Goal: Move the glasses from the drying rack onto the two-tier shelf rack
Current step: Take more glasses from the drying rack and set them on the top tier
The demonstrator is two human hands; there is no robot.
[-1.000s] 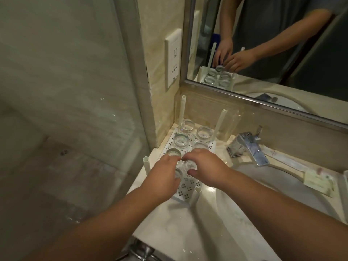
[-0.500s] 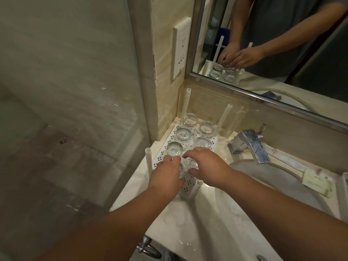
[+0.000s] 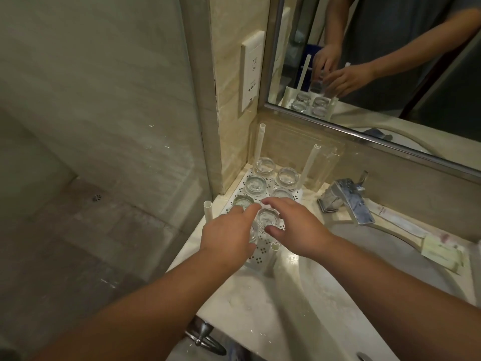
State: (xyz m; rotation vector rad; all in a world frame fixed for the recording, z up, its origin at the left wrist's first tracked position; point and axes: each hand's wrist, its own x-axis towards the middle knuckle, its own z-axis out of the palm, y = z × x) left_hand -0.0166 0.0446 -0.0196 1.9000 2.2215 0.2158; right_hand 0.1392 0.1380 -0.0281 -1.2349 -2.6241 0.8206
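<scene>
A white perforated rack with four upright posts stands in the counter's back left corner and holds several upturned clear glasses. My right hand curls around one glass near the rack's front, thumb and forefinger on opposite sides. My left hand covers a second glass right beside it, with its forefinger touching the first glass. The mirror shows both hands close together on a glass just above the others.
A chrome faucet and the sink basin lie to the right. Paper packets rest on the counter's far right. A glass panel and tiled pillar with a socket border the left. A mirror hangs behind.
My right hand's fingers have spread around the front glass. My left hand has slid slightly forward over the neighbouring glass. The camera has come closer.
</scene>
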